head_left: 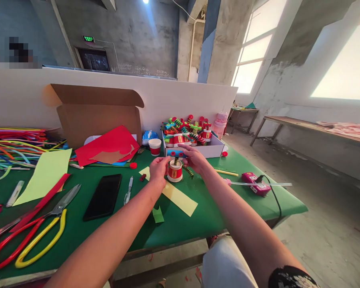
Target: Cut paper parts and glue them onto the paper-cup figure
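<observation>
A small paper-cup figure (175, 174) stands upright on the table in front of me, with a red band round its white cup. A coiled paper neck rises from it to a blue tube head (174, 153) with red dots. My left hand (159, 172) is closed, fingertips pinched at the left end of the head. From the other side, my right hand (195, 159) curls its fingers and thumb round the head's right end. A dark green coiled strip (188, 171) sticks out at the cup's right. Under the cup lies a pale yellow paper strip (181, 200).
Behind stands a white box (214, 150) full of similar figures, beside a paper cup (155, 147). To the left are scissors (61, 204), a phone (103, 197), a pen (128, 190) and coloured sheets (108, 146). A pink glue gun (256, 184) with a cord lies right.
</observation>
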The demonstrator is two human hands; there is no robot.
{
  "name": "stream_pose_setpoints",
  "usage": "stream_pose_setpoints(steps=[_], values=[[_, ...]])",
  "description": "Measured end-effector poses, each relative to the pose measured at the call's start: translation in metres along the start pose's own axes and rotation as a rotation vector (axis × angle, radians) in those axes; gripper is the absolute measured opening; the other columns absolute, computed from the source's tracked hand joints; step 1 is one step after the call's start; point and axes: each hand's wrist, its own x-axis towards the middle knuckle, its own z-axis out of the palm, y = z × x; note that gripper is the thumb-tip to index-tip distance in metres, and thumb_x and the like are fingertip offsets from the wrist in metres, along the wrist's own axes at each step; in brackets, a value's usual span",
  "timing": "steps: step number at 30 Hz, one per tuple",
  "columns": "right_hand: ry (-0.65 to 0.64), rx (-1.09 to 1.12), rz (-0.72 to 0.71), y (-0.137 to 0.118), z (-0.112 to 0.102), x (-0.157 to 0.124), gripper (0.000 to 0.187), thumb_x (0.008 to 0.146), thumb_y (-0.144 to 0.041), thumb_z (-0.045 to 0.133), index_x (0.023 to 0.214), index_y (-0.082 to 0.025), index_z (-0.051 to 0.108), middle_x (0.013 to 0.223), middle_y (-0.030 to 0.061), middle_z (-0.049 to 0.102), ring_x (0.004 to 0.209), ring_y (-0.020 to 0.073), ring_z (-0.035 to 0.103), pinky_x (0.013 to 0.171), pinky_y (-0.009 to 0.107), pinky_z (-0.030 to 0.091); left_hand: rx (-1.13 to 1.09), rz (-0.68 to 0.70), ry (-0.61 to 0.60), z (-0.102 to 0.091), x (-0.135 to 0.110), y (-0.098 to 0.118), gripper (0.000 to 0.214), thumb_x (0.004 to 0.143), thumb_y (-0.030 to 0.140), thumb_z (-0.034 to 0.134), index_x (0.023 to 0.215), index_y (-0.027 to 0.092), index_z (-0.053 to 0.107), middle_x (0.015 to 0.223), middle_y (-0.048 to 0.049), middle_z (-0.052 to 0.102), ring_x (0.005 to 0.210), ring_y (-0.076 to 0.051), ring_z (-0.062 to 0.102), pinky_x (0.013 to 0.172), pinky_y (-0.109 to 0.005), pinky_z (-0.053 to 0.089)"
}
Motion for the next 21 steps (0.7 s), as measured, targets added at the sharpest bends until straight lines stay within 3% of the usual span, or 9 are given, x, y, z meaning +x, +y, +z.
stream_pose_setpoints(steps=[3, 6, 11, 16, 21], values=[[0.000, 0.005, 0.011, 0.001, -0.001, 0.000, 0.035, 0.091, -0.016, 0.049, 0.125, -0.017, 0.055, 0.059, -0.0048, 0.052, 0.038, 0.0052, 0.040, 0.038, 0.018, 0.031, 0.103, 0.116, 0.083, -0.003, 0.006, 0.003, 0.013, 0.064, 0.024, 0.065, 0.065, 0.019, 0.054, 0.058, 0.0047, 0.052, 0.054, -0.010, 0.047, 0.050, -0.022, 0.034], [0.038, -0.016, 0.018, 0.000, -0.002, -0.002, 0.029, 0.091, -0.022, 0.052, 0.119, -0.018, 0.058, 0.062, -0.0036, 0.054, 0.038, 0.0053, 0.041, 0.037, 0.019, 0.032, 0.174, 0.181, 0.043, -0.004, 0.014, 0.004, 0.016, 0.062, 0.027, 0.068, 0.072, 0.020, 0.058, 0.071, 0.0020, 0.059, 0.070, -0.014, 0.055, 0.061, -0.024, 0.039], [0.249, -0.072, -0.019, -0.006, -0.010, -0.013, 0.019, 0.091, -0.032, 0.054, 0.103, -0.019, 0.061, 0.081, 0.0024, 0.068, 0.039, 0.0041, 0.043, 0.038, 0.019, 0.037, 0.163, 0.197, 0.031, -0.009, 0.027, 0.011, 0.020, 0.063, 0.032, 0.065, 0.077, 0.021, 0.056, 0.075, 0.0009, 0.059, 0.074, -0.016, 0.056, 0.061, -0.026, 0.040], [0.567, 0.108, -0.083, -0.004, -0.018, -0.044, 0.010, 0.090, -0.026, 0.052, 0.096, -0.019, 0.058, 0.088, 0.0035, 0.072, 0.040, 0.0032, 0.040, 0.040, 0.018, 0.040, 0.136, 0.314, 0.062, -0.017, 0.028, 0.026, 0.020, 0.063, 0.030, 0.061, 0.079, 0.021, 0.054, 0.080, 0.0002, 0.060, 0.077, -0.016, 0.058, 0.065, -0.026, 0.043], [0.620, 0.266, -0.069, 0.019, -0.006, -0.089, 0.008, 0.083, -0.021, 0.056, 0.090, -0.019, 0.059, 0.078, 0.0004, 0.069, 0.042, 0.0041, 0.042, 0.041, 0.018, 0.038, 0.127, 0.353, 0.035, -0.023, 0.013, 0.026, 0.018, 0.064, 0.028, 0.058, 0.081, 0.021, 0.053, 0.080, -0.0005, 0.059, 0.072, -0.015, 0.058, 0.060, -0.024, 0.042]])
